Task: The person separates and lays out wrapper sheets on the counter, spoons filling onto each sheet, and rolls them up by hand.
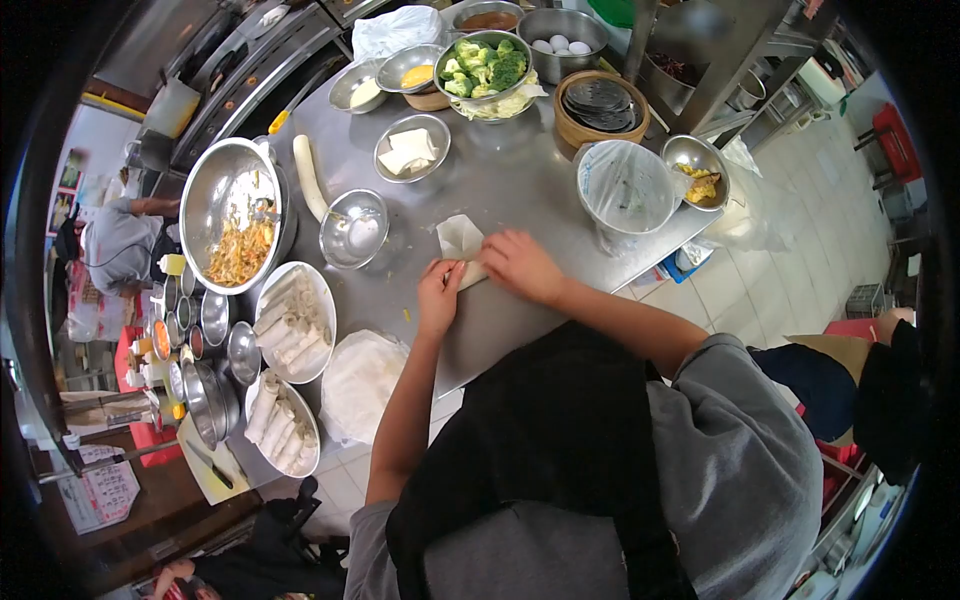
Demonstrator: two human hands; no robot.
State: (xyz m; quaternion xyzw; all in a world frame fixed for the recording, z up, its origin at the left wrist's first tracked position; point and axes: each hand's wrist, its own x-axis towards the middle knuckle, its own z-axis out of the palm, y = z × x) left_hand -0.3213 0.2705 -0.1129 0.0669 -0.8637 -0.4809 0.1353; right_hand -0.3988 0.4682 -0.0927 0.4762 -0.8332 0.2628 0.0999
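On the steel table a spring roll [472, 274] lies partly rolled, and the loose end of its pale wrapper [459, 236] spreads flat beyond it. My left hand [440, 293] grips the roll's left end with bent fingers. Across its right part rests my right hand [521, 266], the fingers curled over the roll; their tips are partly hidden. To the left stands a small steel bowl [354, 240] with a utensil in it. Farther left, a large steel bowl holds shredded filling [242, 252]. A stack of wrappers [362, 385] sits by my left forearm.
Finished rolls fill two white plates [328, 318] [314, 455] on the left. Along the back stand bowls of broccoli [486, 68] and eggs [562, 46], plus a bamboo steamer [563, 128]. A plastic-covered tub [627, 190] is near the right edge. A knife [212, 466] lies lower left. Other people are nearby.
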